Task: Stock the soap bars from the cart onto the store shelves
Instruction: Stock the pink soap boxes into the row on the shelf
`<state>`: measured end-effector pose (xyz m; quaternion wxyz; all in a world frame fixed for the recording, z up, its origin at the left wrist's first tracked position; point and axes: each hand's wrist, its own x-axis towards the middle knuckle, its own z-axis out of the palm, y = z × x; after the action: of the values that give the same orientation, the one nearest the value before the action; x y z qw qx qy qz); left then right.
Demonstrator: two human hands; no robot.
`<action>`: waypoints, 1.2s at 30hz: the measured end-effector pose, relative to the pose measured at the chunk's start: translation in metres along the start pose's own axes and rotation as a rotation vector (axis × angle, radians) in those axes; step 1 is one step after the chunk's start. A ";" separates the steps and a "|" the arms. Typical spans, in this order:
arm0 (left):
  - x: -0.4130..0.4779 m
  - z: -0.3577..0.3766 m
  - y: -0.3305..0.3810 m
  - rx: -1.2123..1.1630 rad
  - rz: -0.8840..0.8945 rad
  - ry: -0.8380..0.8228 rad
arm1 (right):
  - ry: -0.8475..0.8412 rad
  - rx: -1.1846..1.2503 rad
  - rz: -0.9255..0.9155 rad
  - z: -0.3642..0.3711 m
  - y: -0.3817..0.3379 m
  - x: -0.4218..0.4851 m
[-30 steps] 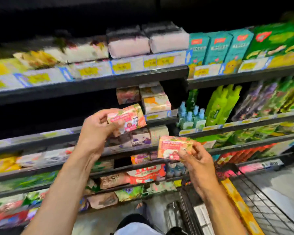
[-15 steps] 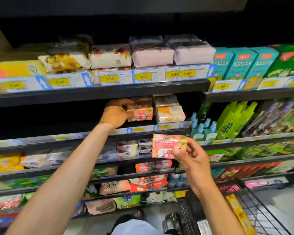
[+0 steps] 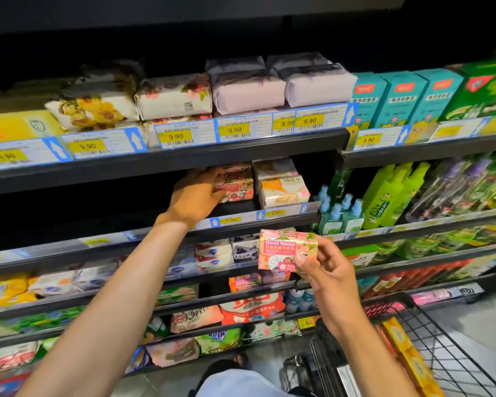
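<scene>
Soap (image 3: 284,250) is pinched at its right end by the right hand (image 3: 331,277) at centre; a second bar (image 3: 238,184), at 11 o'clock from it, is gripped by the left hand (image 3: 195,196) on the shelf (image 3: 235,220). Both are judged light and stiff, best taken by the ends. Left fingertips are hidden; the cart (image 3: 441,339) is cut off at 5 o'clock.

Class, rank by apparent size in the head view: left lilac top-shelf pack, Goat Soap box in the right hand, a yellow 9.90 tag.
Lilac pack and Goat Soap box look alike; the box, in the right hand, is nearer: unranked.
Smallest: yellow 9.90 tag.
</scene>
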<state>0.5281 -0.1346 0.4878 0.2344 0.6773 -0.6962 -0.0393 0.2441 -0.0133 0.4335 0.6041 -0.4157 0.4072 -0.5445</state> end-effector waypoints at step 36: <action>-0.032 -0.017 0.009 -0.378 -0.303 -0.068 | -0.119 -1.261 -0.617 0.051 0.046 0.055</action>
<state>0.5257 -0.0991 0.4977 0.3248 0.7164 -0.5745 -0.2263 0.3116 -0.0626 0.4040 0.0873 -0.8122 0.4750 -0.3272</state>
